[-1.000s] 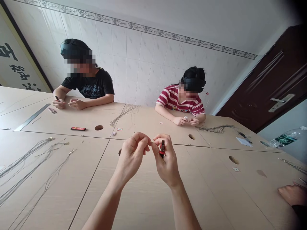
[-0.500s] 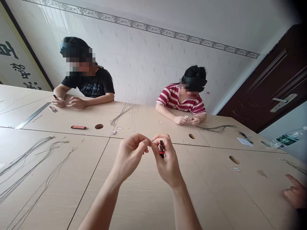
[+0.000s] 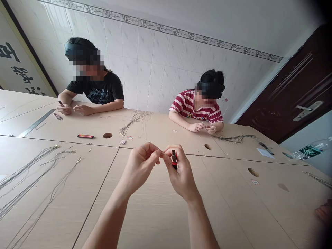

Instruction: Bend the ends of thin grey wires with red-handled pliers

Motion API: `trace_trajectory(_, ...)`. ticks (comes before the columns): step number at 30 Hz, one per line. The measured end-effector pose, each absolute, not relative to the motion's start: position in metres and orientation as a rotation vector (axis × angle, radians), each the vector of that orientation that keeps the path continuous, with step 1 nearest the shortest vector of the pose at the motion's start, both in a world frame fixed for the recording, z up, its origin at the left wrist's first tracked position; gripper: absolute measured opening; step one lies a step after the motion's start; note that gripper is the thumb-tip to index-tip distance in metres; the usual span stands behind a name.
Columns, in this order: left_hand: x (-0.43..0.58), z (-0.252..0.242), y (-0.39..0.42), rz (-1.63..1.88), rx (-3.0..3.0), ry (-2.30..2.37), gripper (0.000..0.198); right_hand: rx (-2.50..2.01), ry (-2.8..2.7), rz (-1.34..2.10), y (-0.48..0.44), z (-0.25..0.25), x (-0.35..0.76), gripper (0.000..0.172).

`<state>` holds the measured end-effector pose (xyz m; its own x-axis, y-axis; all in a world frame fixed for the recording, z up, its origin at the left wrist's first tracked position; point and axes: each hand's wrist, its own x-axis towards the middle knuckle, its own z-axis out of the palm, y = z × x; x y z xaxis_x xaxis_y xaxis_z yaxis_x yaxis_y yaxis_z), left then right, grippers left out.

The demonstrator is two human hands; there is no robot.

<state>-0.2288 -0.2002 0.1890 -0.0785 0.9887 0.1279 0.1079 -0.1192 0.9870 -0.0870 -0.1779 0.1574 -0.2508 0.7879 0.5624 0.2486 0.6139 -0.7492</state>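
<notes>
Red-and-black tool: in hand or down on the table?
In hand: the red-and-black tool sits in the curled right hand, raised above the table.

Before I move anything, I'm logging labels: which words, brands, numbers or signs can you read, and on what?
Wall panel: perhaps "百" at top; its other brush characters I can't read surely.
Red-and-black box: lettering too small to read.
Bottle label: lettering too blurred to read.
Small white tags: marks too small to read.
Black shirt and striped shirt: prints, no legible words.
</notes>
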Motion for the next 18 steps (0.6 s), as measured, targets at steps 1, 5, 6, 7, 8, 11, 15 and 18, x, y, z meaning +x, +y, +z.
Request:
trace_trajectory(1,-0.2292,0.1887,-0.2002,1.315,1.338,1.283,0.017,-0.845,-1.798,0.648,-0.1781,0.1574,-0.0871,0.012)
trace_trajectory(5,-0.2305,0.1887,-0.2019,1.326,1.334,1.256,0.017,-0.842,-1.801,0.654,-0.1785,0.1566,-0.0869,0.012)
trace_trajectory(6,-0.2305,0.1891,-0.2023,1.333,1.329,1.251,0.017,-0.84,-1.8,0.654,-0.1785,0.1563,-0.0867,0.012)
trace_trajectory(7,-0.2304,0.1896,-0.2026,1.341,1.324,1.245,0.017,-0.838,-1.798,0.653,-0.1783,0.1562,-0.0865,0.012)
trace_trajectory(8,-0.2302,0.19,-0.2027,1.348,1.32,1.239,0.017,-0.837,-1.796,0.652,-0.1781,0.1562,-0.0863,0.012)
trace_trajectory(11,-0.2293,0.1907,-0.2016,1.356,1.309,1.245,0.018,-0.835,-1.791,0.652,-0.1775,0.1566,-0.0862,0.012)
trace_trajectory(15,-0.229,0.1896,-0.2009,1.353,1.286,1.274,0.019,-0.826,-1.79,0.641,-0.1777,0.157,-0.0864,0.013)
trace_trajectory(18,-0.2292,0.1883,-0.2016,1.357,1.288,1.261,0.018,-0.824,-1.794,0.625,-0.1779,0.1561,-0.0864,0.012)
